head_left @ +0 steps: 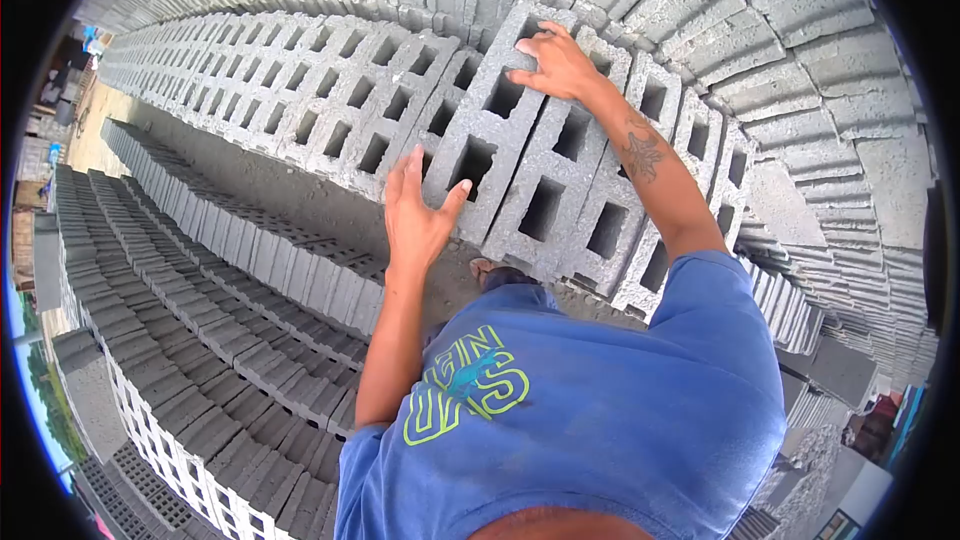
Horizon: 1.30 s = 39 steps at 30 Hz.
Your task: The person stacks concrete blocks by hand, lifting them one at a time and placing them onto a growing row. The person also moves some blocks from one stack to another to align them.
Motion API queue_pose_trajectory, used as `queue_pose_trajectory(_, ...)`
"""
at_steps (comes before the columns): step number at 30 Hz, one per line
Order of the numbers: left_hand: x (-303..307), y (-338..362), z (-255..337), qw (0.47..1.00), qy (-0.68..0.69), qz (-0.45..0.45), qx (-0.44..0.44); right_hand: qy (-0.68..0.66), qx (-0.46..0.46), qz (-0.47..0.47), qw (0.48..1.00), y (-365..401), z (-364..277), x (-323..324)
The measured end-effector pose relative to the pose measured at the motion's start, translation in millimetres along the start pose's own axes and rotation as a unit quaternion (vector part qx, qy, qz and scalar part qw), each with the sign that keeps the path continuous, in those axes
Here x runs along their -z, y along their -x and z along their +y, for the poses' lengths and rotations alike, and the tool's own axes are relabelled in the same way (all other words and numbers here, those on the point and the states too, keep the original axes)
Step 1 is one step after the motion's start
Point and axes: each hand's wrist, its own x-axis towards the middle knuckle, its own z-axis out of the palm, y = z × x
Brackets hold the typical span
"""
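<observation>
A grey hollow concrete block (489,126) stands in a row of similar blocks, its holed face turned up toward me and sitting a little higher than its neighbours. Over its far end is my right hand (558,62), fingers spread and bent, with the thumb and fingertips close to the upper holes. My left hand (418,210) is at the near left side of the block. Its fingers stretch upward and its thumb stands apart, near the lowest hole. Whether the fingertips press on the block cannot be made out.
The row of hollow blocks (330,90) runs far to the left. Stacked blocks form a high wall (790,70) behind and to the right. Lower block stacks (200,340) fill the left side. A dirt strip (240,172) lies between them, and my foot (484,268) shows below the row.
</observation>
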Motion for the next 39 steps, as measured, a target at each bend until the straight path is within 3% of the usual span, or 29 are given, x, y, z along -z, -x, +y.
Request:
queue_pose_trajectory(2,-4.8,-4.7,-4.0,0.958,0.117,-0.148,0.217,-0.002,0.013,0.009,1.0,-2.3,3.8,-4.8)
queue_pose_trajectory(5,10.4,-18.8,18.2,0.93,0.081,-0.201,0.297,0.035,0.025,0.027,0.999,-2.8,4.2,-7.9)
queue_pose_trajectory(9,4.2,-2.5,14.2,0.957,0.091,-0.114,0.249,-0.005,0.013,0.054,0.998,9.9,-4.6,-8.8)
queue_pose_trajectory(13,3.6,-12.9,10.6,0.936,0.052,-0.162,0.308,0.003,0.036,0.0,0.999,-4.2,10.6,-12.5)
queue_pose_trajectory(17,10.9,0.2,4.9,0.938,0.12,-0.169,0.279,0.006,0.015,0.024,1.0,0.7,2.1,-11.1)
queue_pose_trajectory(19,7.3,23.4,-15.3,0.957,0.188,-0.071,0.211,0.01,0.013,0.001,1.0,-0.5,0.4,-6.7)
queue_pose_trajectory(21,18.7,57.8,-31.8,0.937,0.224,-0.04,0.266,0.029,0.01,0.038,0.999,1.4,-1.4,-11.4)
queue_pose_trajectory(23,30.7,109.2,-67.0,0.948,0.162,-0.005,0.273,0.044,0.01,0.055,0.997,2.3,0.7,-17.3)
queue_pose_trajectory(25,45.6,177.1,-108.5,0.904,0.098,-0.093,0.406,0.051,0.019,0.045,0.997,1.1,4.5,-21.0)
queue_pose_trajectory(27,55.2,252.6,-151.6,0.851,0.001,-0.237,0.468,0.056,0.003,0.074,0.996,9.1,1.0,-29.9)
queue_pose_trajectory(30,60.4,332.4,-191.3,0.847,-0.102,-0.327,0.407,0.049,-0.028,0.115,0.992,30.4,-60.3,-17.6)
queue_pose_trajectory(32,64.1,352.6,-211.0,0.776,-0.14,-0.48,0.384,0.021,-0.048,0.065,0.997,43.9,-83.7,-22.4)
queue_pose_trajectory(33,61.2,360.1,-227.9,0.776,-0.135,-0.486,0.379,-0.011,-0.064,0.025,0.998,46.6,-95.9,-26.7)
queue_pose_trajectory(34,52.4,366.2,-243.9,0.773,-0.144,-0.511,0.348,0.095,-0.05,0.037,0.994,53.7,-113.4,-35.2)
queue_pose_trajectory(39,-25.0,365.9,-328.2,0.783,-0.154,-0.548,0.25,0.074,-0.06,-0.015,0.995,48.4,-122.4,-30.1)
